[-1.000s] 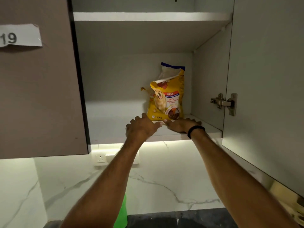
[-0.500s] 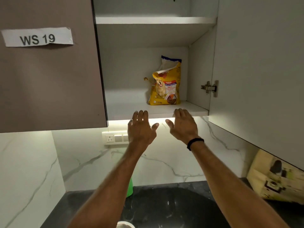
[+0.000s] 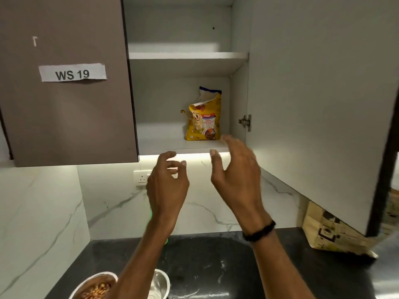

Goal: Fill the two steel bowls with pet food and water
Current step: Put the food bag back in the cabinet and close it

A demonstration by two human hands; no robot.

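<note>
Both hands have drawn back from the cabinet shelf and now hang lower, in front of the lit marble wall, with nothing in them. The left hand (image 3: 167, 186) has its fingers loosely curled, apart and empty. The right hand (image 3: 235, 180), with a black band (image 3: 259, 230) on its wrist, is spread and tilted, fingers apart and empty, its fingertips just below the shelf's (image 3: 181, 145) front edge. Beyond them, the yellow pet food bag (image 3: 204, 117) stands upright on the lower shelf toward the right, well apart from both hands. The right door (image 3: 313, 93) stands open; the left door (image 3: 64, 104) is closed and bears a "WS 19" label (image 3: 72, 72). A socket (image 3: 142, 177) sits on the wall just left of the left hand. Near the bottom edge, on the dark bench (image 3: 216, 266), a bowl (image 3: 95, 287) holds brown kibble, and just right of it, behind the left forearm, a second bowl (image 3: 160, 284) shows a shiny inside; whether it holds water cannot be told. A brown paper bag (image 3: 336, 234) leans at the far right.
</note>
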